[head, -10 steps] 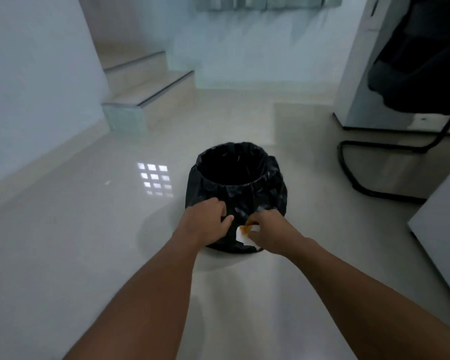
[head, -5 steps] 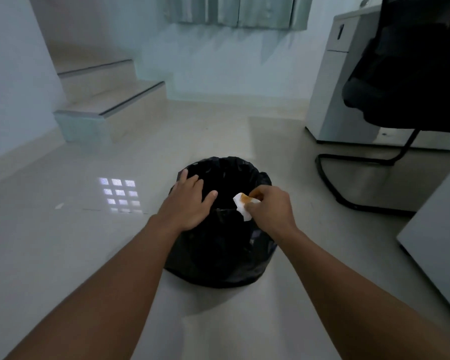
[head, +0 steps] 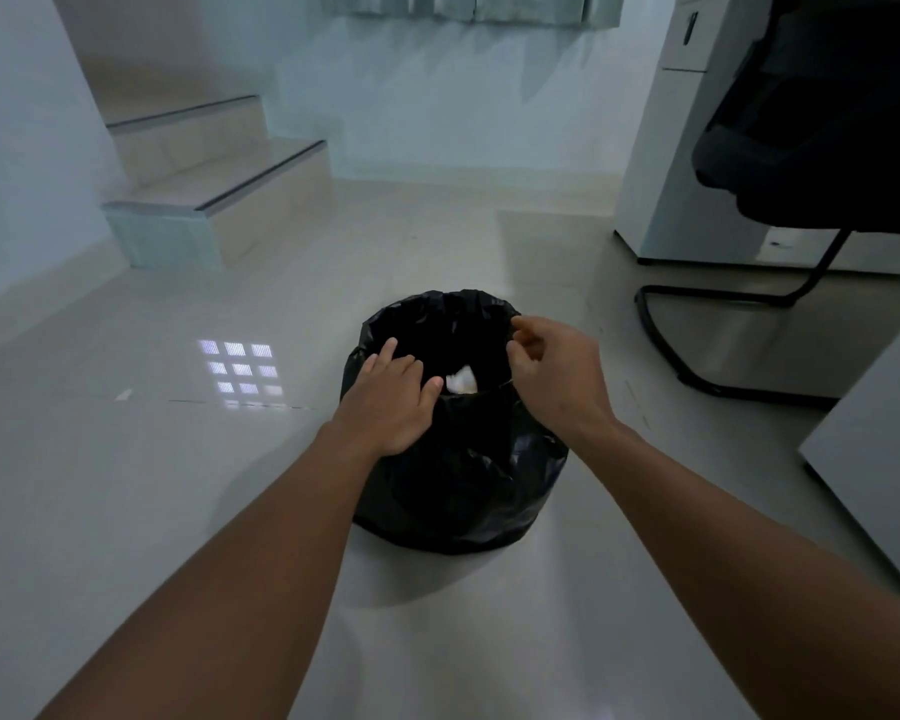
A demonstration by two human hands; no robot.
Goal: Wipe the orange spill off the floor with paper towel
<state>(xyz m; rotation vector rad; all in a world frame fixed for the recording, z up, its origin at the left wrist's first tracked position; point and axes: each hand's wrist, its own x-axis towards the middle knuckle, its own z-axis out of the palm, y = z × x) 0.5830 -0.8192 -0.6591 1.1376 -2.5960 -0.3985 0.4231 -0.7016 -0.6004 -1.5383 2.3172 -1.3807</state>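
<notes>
Crumpled white paper towel (head: 461,380) lies inside black bin (head: 458,491).

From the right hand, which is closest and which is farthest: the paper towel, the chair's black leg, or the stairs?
1. Paper towel, inside the bin, just left of the right hand.
2. Chair's black leg, to the right.
3. Stairs, far off, back left.

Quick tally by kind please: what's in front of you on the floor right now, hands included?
Hands: 2 (left hand, right hand)
Bins lined with a black bag: 1
Paper towel wads, inside the bin: 1
Black chairs: 1
White cabinets: 1
Stair steps: 2
Total: 8
</notes>
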